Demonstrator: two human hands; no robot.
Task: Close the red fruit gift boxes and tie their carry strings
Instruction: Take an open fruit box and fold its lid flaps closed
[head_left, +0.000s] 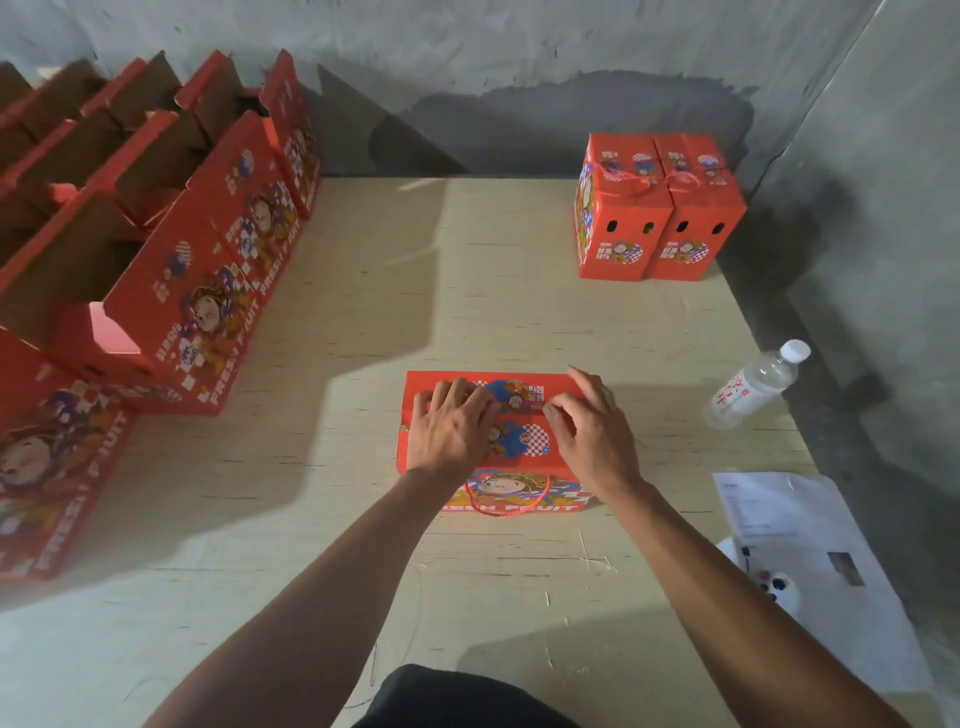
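A red fruit gift box (524, 441) stands on the pale table in front of me, its top flaps folded down. My left hand (451, 427) lies flat on the left part of the lid, fingers spread. My right hand (592, 422) rests on the right part of the lid, fingers bent toward the centre seam; whether it pinches anything I cannot tell. A red carry string (506, 506) hangs in a loop down the box's front face.
Several open red boxes (171, 270) with raised flaps line the left side. Two shut, tied boxes (657, 208) stand at the far right by the wall. A water bottle (753, 384) lies to the right. Papers (789, 525) sit near the right edge.
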